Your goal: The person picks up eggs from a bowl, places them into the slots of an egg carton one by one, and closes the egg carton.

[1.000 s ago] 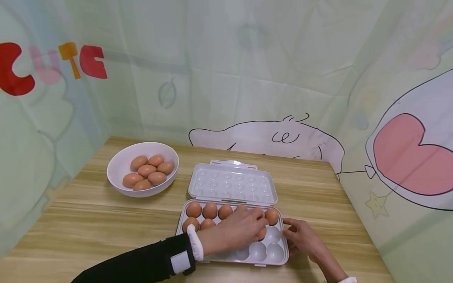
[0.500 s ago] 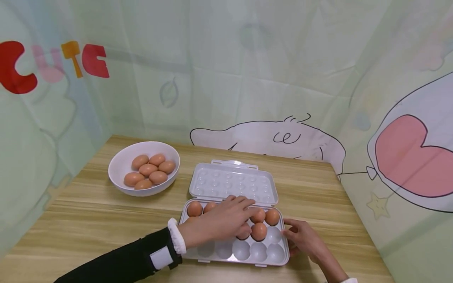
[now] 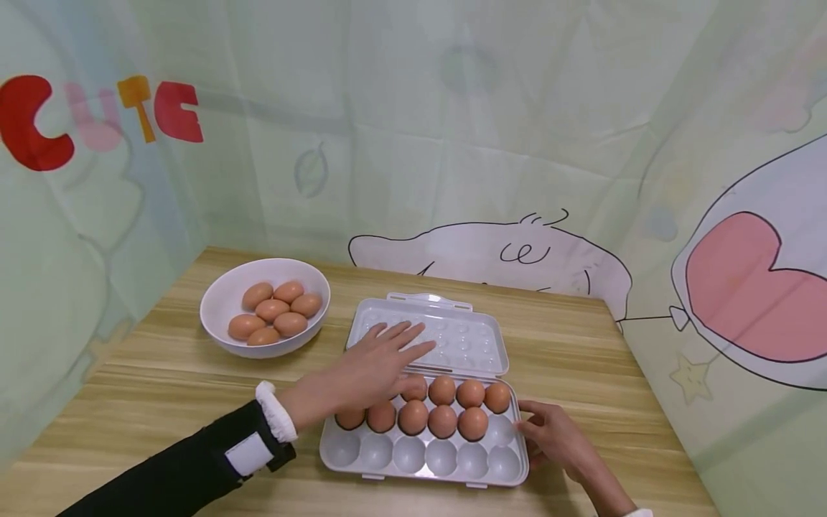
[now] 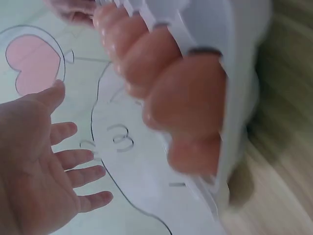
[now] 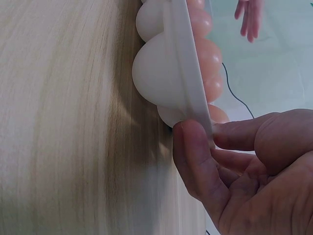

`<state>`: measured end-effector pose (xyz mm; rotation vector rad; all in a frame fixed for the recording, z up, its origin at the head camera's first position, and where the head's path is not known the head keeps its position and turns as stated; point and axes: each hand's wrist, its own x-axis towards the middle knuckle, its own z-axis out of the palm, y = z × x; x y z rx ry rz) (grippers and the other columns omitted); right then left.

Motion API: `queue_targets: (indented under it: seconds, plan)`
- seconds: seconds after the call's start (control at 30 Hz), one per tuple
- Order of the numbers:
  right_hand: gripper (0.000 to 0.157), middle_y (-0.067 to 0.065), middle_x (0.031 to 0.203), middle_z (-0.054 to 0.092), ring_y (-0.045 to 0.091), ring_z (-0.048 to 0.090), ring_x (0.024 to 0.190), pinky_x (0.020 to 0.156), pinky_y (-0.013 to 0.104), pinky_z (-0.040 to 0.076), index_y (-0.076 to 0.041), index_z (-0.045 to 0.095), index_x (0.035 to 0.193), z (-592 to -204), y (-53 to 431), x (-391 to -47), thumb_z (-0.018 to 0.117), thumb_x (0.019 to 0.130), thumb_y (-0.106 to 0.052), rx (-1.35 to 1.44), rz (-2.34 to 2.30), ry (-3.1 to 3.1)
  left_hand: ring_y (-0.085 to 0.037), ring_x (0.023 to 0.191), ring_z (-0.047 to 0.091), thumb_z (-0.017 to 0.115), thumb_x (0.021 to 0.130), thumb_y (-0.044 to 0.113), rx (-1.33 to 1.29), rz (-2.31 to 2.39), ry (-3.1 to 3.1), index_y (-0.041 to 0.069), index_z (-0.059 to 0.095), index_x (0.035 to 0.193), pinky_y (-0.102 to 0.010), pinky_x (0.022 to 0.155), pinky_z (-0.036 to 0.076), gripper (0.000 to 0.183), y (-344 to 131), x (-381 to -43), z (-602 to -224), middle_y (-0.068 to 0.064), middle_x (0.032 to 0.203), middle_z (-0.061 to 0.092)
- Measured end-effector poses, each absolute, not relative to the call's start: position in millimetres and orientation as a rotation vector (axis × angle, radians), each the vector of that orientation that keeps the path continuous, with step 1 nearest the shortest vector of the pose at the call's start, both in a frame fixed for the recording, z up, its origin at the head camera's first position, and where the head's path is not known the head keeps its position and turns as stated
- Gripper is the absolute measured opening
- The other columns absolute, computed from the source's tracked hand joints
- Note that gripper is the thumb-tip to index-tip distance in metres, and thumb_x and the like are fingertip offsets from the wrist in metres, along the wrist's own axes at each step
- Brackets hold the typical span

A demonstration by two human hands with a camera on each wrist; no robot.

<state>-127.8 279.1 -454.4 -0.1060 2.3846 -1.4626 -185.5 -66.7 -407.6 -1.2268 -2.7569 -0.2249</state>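
A white plastic egg box point(image 3: 408, 456) lies with its lid point(image 3: 474, 341) folded back. Brown eggs point(image 3: 474, 424) fill cups in its back and middle rows; bare cups show along the front row and at the right end of the middle one. My left hand point(image 3: 362, 372) is over the box's left part and hides some back-row eggs. Its fingers are spread with nothing held, as the left wrist view also shows. At the box's right edge, my right hand point(image 3: 557, 436) pinches the rim between thumb point(image 5: 237, 136) and fingers.
To the left, a white bowl point(image 3: 220, 305) with several brown eggs point(image 3: 272, 310) stands on the wooden table point(image 3: 194, 424). Printed cloth curtains point(image 3: 413, 172) surround the table at the back and sides.
My left hand, earlier curled over an egg in the middle row, has moved left and away with fingers spreading. That egg sits in its cup. My right hand stays at the rim.
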Motion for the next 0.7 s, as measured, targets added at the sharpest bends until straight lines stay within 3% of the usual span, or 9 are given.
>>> queue_targets:
  seconds: [0.3, 0.7]
  plan:
    - [0.05, 0.01, 0.084, 0.064, 0.023, 0.066, 0.068, 0.052, 0.042, 0.058, 0.017, 0.045, 0.142, -454, 279, -129, 0.06, 0.097, 0.0, -0.111, -1.456, 2.389, -0.045, 0.148, 0.032, 0.056, 0.106, 0.041, -1.056, -0.322, -2.807, 0.009, 0.045, 0.156, -0.068, 0.112, 0.03, 0.061, -117, -197, -402, -0.024, 0.162, 0.033]
    - [0.05, 0.011, 0.086, 0.063, 0.023, 0.066, 0.069, 0.053, 0.042, 0.058, 0.017, 0.045, 0.142, -454, 279, -128, 0.06, 0.098, 0.0, -0.089, -1.46, 2.384, -0.049, 0.145, 0.035, 0.062, 0.103, 0.038, -0.842, -0.368, -2.8, 0.004, 0.051, 0.15, -0.065, 0.114, 0.029, 0.058, -187, -208, -405, -0.029, 0.155, 0.041]
